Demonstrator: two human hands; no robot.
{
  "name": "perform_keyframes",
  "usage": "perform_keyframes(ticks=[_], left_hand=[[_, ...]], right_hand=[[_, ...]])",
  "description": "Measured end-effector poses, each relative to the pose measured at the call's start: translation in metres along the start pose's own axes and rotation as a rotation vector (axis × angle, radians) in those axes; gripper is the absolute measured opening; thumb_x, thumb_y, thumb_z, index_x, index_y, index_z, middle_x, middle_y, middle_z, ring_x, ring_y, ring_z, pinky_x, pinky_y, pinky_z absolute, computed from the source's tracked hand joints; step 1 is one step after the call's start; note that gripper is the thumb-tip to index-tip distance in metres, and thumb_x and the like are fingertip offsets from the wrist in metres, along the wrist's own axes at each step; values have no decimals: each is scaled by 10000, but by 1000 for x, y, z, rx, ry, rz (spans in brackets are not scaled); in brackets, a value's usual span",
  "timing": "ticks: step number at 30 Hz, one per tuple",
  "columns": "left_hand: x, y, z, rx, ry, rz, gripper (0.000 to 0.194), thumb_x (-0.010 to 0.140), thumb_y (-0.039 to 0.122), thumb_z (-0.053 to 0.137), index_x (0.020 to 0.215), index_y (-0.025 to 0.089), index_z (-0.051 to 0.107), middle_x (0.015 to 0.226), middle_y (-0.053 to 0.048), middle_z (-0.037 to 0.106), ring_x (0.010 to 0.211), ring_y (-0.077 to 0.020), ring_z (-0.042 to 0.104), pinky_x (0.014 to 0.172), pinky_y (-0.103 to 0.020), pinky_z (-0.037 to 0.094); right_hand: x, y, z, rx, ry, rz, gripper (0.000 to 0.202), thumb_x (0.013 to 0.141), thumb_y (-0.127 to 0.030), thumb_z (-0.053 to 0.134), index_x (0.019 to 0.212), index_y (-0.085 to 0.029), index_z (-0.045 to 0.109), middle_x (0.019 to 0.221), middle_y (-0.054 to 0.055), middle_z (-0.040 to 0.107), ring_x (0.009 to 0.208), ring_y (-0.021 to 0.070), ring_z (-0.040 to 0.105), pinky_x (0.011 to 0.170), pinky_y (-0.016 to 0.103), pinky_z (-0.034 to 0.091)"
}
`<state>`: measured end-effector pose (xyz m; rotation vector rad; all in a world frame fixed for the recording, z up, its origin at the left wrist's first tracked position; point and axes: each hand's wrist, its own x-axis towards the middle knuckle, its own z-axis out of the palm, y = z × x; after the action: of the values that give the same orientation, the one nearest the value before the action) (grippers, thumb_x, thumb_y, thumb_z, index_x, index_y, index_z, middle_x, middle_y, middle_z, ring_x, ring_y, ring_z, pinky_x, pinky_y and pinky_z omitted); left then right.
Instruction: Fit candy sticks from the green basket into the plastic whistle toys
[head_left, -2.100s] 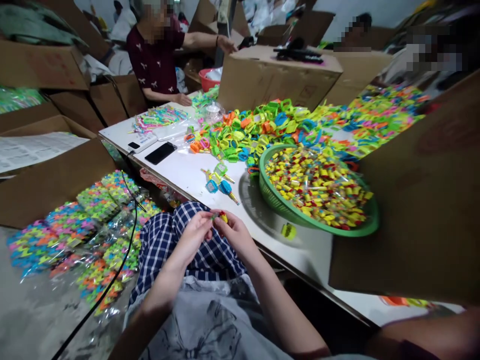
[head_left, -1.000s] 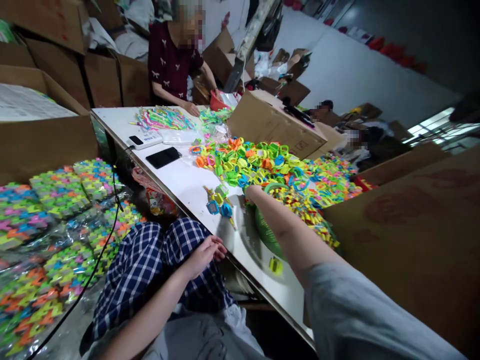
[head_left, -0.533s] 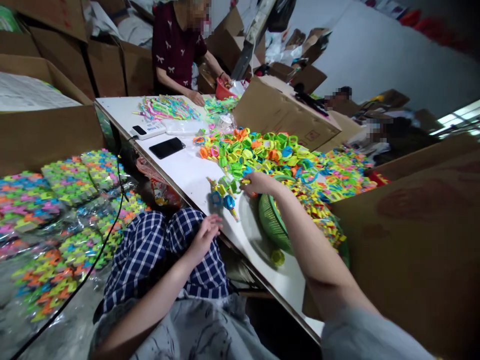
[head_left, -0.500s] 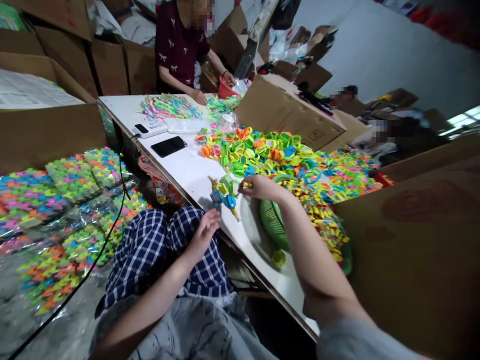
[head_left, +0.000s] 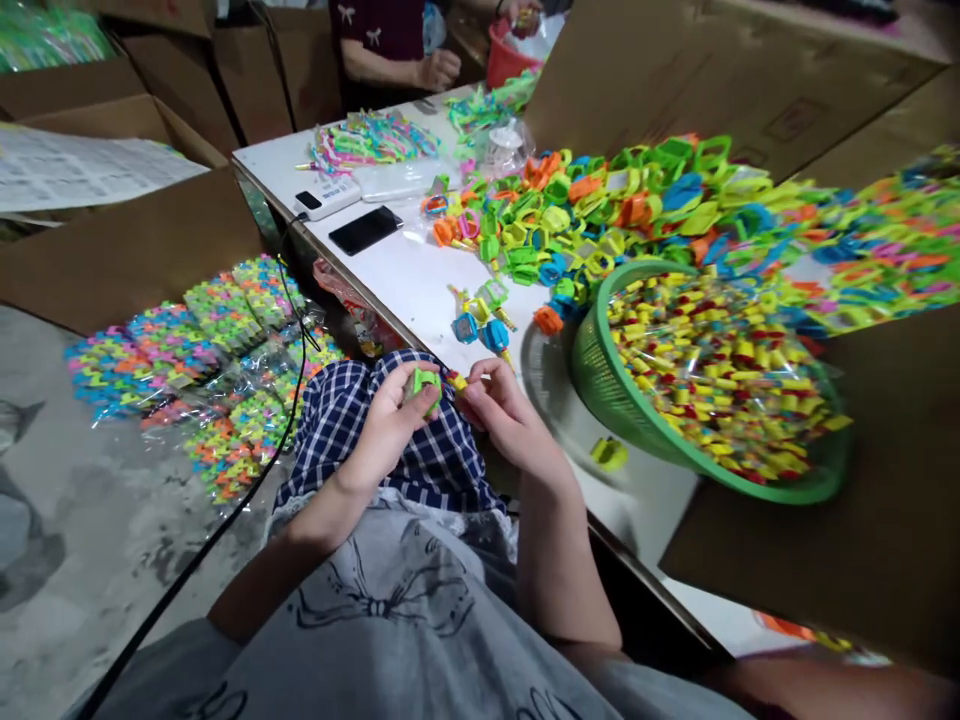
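Above my lap, my left hand (head_left: 397, 410) grips a green plastic toy watch (head_left: 425, 388) between thumb and fingers. Just to its right, my right hand (head_left: 502, 405) pinches a small yellow-and-red piece (head_left: 456, 381), its tip pointing toward the watch. Whether the two pieces touch I cannot tell. Beyond my hands, on the white table (head_left: 442, 270), lies a little group of blue, green and yellow toy watches (head_left: 484, 318) with yellow pieces sticking out. To the right stands a green basket (head_left: 637, 405) filled with many wrapped yellow-and-red pieces (head_left: 712, 370).
A large pile of colourful toy watches (head_left: 600, 210) covers the table's far right. A black phone (head_left: 366, 230) and a white device (head_left: 328, 197) lie near the left edge. Bagged toys (head_left: 225, 350) and a black cable (head_left: 247, 490) are at my left. A co-worker's hand (head_left: 439, 70) shows across the table.
My right hand has come from the table beside the basket to above my lap, holding a yellow-and-red piece. My left hand, formerly open, now holds a green toy watch. The view has tilted down.
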<state>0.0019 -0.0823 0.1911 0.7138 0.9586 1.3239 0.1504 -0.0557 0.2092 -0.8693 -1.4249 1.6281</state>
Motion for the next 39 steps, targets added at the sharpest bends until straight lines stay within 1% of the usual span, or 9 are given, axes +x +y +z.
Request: perform_keyframes(ticks=[2, 4, 7, 10, 13, 20, 27, 35, 39], left_hand=[[-5, 5, 1, 71, -29, -47, 421, 701, 445, 749, 990, 182, 593, 731, 39, 547, 536, -43, 479, 465, -155, 358], [-9, 10, 4, 126, -55, -90, 393, 701, 409, 750, 980, 177, 600, 751, 34, 553, 535, -40, 469, 473, -162, 359], [-12, 16, 7, 182, -91, -157, 374, 690, 381, 754, 949, 167, 590, 733, 35, 548, 526, -40, 465, 455, -163, 336], [-14, 20, 9, 212, -106, -209, 378, 684, 361, 754, 955, 166, 577, 709, 40, 537, 507, -39, 463, 433, -161, 307], [-16, 20, 10, 227, -111, -238, 381, 690, 354, 749, 968, 164, 571, 688, 41, 532, 495, -41, 463, 414, -157, 275], [-18, 19, 13, 265, -113, -234, 340, 717, 353, 728, 941, 155, 566, 681, 30, 553, 472, -38, 446, 394, -170, 243], [-18, 23, 18, 292, -133, -247, 331, 688, 331, 746, 887, 155, 549, 640, 58, 515, 455, -34, 426, 407, -181, 273], [-20, 27, 17, 306, -148, -222, 246, 721, 301, 712, 851, 167, 552, 625, 50, 506, 456, -48, 415, 434, -204, 304], [-20, 27, 14, 343, -174, -203, 245, 718, 326, 708, 832, 177, 552, 623, 43, 507, 467, -63, 423, 449, -216, 330]], right_hand=[[0, 1, -3, 95, 22, 1, 266, 805, -406, 670, 848, -219, 485, 597, -75, 413, 489, 64, 374, 463, 189, 303], [1, 2, -3, 208, 91, 3, 320, 715, -398, 759, 813, -208, 521, 552, -81, 419, 459, 57, 370, 437, 181, 284], [3, 5, 2, 390, 178, 1, 379, 637, -448, 803, 774, -205, 547, 487, -97, 366, 425, 52, 329, 413, 174, 269], [4, 7, 9, 497, 169, 12, 372, 670, -491, 767, 771, -208, 549, 474, -98, 326, 424, 55, 304, 409, 168, 271], [1, 7, 13, 545, 127, 23, 330, 722, -475, 724, 774, -203, 544, 492, -87, 338, 440, 58, 318, 424, 168, 292], [-3, 9, 12, 567, 76, 6, 229, 728, -386, 657, 746, -201, 524, 548, -53, 435, 485, 83, 391, 460, 198, 335], [-4, 13, 15, 454, 164, -193, 388, 737, -502, 702, 725, -222, 434, 611, -54, 412, 513, 86, 359, 460, 200, 285], [-3, 19, 10, 335, 65, -170, 462, 714, -570, 695, 738, -231, 383, 668, -48, 449, 490, 81, 321, 504, 232, 343], [-3, 23, 6, 326, 5, -200, 390, 762, -527, 669, 754, -231, 416, 713, -30, 473, 512, 89, 366, 528, 242, 359]])
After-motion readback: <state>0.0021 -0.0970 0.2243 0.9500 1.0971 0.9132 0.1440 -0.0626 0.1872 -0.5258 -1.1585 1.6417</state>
